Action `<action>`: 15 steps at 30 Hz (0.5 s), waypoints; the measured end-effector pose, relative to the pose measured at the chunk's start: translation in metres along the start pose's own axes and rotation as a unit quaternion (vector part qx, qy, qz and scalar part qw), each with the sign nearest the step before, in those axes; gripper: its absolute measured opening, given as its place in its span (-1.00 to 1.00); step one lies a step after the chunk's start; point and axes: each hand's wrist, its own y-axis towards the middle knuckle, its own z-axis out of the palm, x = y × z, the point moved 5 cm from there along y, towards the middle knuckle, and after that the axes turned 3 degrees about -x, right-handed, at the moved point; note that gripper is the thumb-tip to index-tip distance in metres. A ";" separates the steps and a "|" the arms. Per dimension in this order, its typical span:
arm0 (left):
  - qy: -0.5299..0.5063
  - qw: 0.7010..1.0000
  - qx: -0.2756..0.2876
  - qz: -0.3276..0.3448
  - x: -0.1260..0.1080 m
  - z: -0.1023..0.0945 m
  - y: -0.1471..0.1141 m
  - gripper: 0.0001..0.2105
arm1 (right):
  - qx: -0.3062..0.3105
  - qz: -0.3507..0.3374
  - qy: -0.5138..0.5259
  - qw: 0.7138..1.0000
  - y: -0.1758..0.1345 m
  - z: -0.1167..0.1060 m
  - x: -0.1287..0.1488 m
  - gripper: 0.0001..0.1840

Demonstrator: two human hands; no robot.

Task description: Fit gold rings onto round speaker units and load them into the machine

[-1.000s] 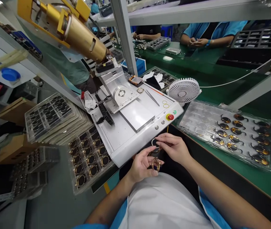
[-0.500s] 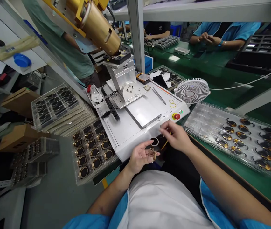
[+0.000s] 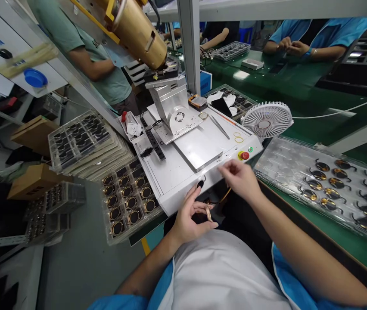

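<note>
My left hand [image 3: 190, 217] is cupped low in front of the machine, just above my lap. Its thumb and fingers hold a thin gold watch-case ring [image 3: 208, 213], seen nearly edge-on. By the index fingertip is a small black disc [image 3: 200, 184] with a thin dark tail; whether the finger grips it cannot be made out. To the right, my right hand [image 3: 240, 180] is closed in a pinch before the machine's front panel. Anything between those fingertips is too small or hidden to name.
The white machine [image 3: 170, 189] carries a metal plate [image 3: 199, 153], tweezers [image 3: 219, 127] and a red button [image 3: 244, 156]. Trays of round parts flank it: one left [image 3: 109, 219], one right [image 3: 287, 163]. A white fan [image 3: 264, 122] stands behind. Co-workers sit or stand beyond.
My left hand has turned, so the gold ring now shows edge-on. The black disc has shifted left and up, its pale rim no longer visible. My right hand stays pinched, slightly farther right.
</note>
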 end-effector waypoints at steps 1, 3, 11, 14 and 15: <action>0.034 0.999 0.000 0.016 -0.001 0.004 0.000 -0.01 | 0.046 0.003 0.031 0.998 -0.016 0.010 -0.003 -0.51; 0.100 0.994 0.023 0.039 -0.003 0.013 0.002 -0.01 | 0.106 0.010 0.097 0.990 -0.044 0.028 -0.006 -0.47; 0.091 0.992 0.067 0.061 -0.009 0.028 0.012 -0.18 | 0.067 0.076 0.220 0.970 -0.055 0.021 -0.006 -0.56; 0.042 0.996 0.066 0.053 -0.014 0.024 0.013 -0.20 | 0.083 0.080 0.203 0.972 -0.052 0.014 -0.004 -0.57; 0.042 0.995 0.072 0.058 -0.015 0.022 0.013 -0.21 | 0.082 0.082 0.197 0.974 -0.052 0.013 -0.004 -0.56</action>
